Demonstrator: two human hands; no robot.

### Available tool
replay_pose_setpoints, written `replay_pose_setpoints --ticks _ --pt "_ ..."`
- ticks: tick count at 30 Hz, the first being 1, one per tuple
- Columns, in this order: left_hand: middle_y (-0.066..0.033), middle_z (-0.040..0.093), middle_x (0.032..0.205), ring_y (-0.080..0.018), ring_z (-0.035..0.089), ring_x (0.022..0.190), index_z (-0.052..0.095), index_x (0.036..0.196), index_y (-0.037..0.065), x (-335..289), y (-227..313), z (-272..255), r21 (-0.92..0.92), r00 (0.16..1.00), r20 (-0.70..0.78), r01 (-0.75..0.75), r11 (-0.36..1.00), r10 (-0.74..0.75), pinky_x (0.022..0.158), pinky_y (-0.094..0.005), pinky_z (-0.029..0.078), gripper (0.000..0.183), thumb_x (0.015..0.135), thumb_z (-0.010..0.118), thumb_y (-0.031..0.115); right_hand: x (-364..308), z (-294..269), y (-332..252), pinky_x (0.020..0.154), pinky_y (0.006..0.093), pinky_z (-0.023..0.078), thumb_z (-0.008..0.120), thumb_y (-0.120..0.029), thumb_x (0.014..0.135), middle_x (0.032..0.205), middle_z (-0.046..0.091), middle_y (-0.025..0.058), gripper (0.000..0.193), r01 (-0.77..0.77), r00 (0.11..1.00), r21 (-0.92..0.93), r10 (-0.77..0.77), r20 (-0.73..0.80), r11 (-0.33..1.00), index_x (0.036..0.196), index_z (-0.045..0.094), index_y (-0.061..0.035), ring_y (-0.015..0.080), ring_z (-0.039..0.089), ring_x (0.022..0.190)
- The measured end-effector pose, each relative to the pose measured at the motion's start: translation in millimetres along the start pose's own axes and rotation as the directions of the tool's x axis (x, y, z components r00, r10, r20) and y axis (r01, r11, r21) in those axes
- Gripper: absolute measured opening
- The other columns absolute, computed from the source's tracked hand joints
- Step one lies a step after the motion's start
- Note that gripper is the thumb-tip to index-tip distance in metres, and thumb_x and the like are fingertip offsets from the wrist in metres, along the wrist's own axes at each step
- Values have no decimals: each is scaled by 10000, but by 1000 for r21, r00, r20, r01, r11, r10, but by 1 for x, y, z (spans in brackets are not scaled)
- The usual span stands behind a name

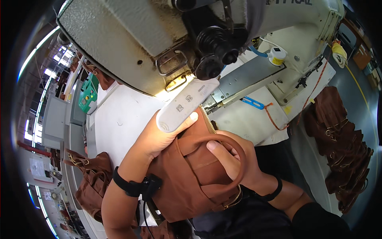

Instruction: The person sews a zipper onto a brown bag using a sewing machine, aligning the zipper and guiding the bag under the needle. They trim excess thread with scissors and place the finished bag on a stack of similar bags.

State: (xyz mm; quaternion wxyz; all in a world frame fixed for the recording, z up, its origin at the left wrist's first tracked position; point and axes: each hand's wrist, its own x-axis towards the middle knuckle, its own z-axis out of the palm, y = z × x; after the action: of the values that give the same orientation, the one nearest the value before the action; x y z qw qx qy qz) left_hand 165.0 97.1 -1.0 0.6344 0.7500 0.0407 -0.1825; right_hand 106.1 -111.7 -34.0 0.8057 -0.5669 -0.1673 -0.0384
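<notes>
A brown leather bag [175, 191] is held up against the sewing area of a large industrial sewing machine [115, 36]. Along its upper edge a gold-toothed zipper [209, 120] runs into the metal work arm [246, 81]. My left hand [161, 137] grips the leather near the zipper's left side, thumb on top and fingers hidden beneath. Part of this hand lies behind a white oblong bar [185, 107] with printed marks. Under the curved bag handle [242, 159], my right hand [252, 165] pinches the bag's edge, its thumb on the leather.
More brown bags stand at left [93, 183], and a pile of brown leather pieces [342, 155] lies at right. On the white table [119, 115] sits a green box [88, 95]. A blue tool [252, 102] with an orange cord rests beside the work arm.
</notes>
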Motion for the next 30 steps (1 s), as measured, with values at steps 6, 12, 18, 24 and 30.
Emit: replay_pose_setpoints --ticks 6,12,18,24,30 --pt "-100 663 1323 -158 602 1204 578 1407 -20 1 -3 -2 -51 1000 2 21 998 -20 1048 -311 469 583 946 785 271 2 -4 -1 502 255 258 670 -230 1025 660 477 -64 235 -20 1000 -71 21 10 997 1119 748 -30 36 335 564" --pt "-37 678 1163 -112 624 1072 613 1229 37 -3 14 6 91 994 75 -81 993 74 968 -279 503 342 961 749 201 1 -8 1 569 247 391 691 -204 1009 767 610 -17 238 -52 998 28 51 27 998 1144 731 -13 50 492 663" --pt "-28 700 1087 -83 647 981 619 1161 36 -11 20 11 357 994 10 -107 928 111 894 -262 530 250 961 734 136 -1 -15 -4 746 274 506 692 -167 1005 971 731 64 258 -41 998 57 38 56 998 1176 700 26 102 625 868" --pt "-28 698 1086 -80 644 981 621 1147 36 -11 18 11 326 994 -5 -103 940 111 885 -259 526 237 965 731 140 -1 -17 -5 736 278 504 712 -160 991 955 733 85 259 -65 997 53 63 41 996 1158 702 38 116 633 851" --pt "4 676 1040 -65 625 949 614 1121 59 -8 16 13 285 994 26 -112 952 109 867 -247 518 224 966 737 165 -1 -14 -6 677 289 502 741 -178 972 872 713 65 273 -22 1000 -2 22 11 1000 1138 709 36 102 606 769"
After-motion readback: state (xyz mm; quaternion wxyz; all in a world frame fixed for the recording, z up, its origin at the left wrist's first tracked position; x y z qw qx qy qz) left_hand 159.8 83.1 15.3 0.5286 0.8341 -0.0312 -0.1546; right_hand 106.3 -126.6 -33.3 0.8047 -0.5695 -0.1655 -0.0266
